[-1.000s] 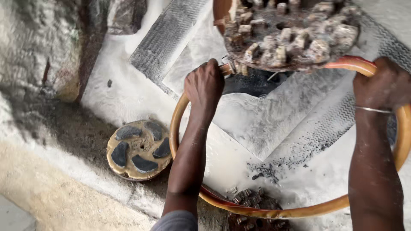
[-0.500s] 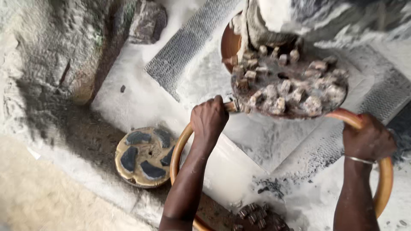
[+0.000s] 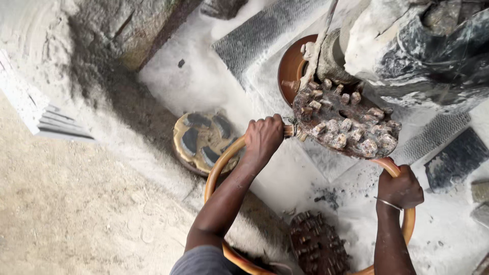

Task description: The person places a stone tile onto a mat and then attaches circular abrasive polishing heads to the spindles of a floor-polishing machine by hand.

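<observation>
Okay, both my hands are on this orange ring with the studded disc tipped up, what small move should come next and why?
Probably steady the ring before moving anything: the left hand grips near the disc's edge, the right hand holds the far side, and the disc hangs tilted above the dusty floor.

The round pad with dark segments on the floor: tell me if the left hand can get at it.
Probably yes. The round pad lies uncovered just beside the left hand, but that hand grips the orange ring.
</observation>
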